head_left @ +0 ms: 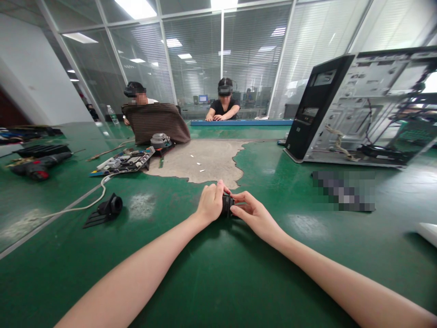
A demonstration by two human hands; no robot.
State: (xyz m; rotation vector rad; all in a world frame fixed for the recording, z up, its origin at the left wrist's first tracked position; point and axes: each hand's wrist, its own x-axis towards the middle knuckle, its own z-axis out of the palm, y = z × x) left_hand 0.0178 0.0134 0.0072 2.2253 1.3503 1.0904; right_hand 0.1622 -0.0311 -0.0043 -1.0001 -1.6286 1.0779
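A small black boxy part (227, 205) is held between my two hands just over the green mat, in the middle of the view. My left hand (211, 200) wraps its left side with the fingers curled, and covers much of it. On the other side my right hand (254, 212) pinches its edge between thumb and fingertips. What kind of part it is, I cannot make out. To the left lies a black plastic piece with a round duct-like end and flat slats (108, 210), apart from both hands.
An opened computer case (319, 109) stands at right, near a pixelated strip (343, 191). At left lie a circuit board (124, 161), a pale cable (77, 208) and a power drill (43, 166). Two people (223, 107) sit across the table; a brown-covered object (153, 123) stands before one.
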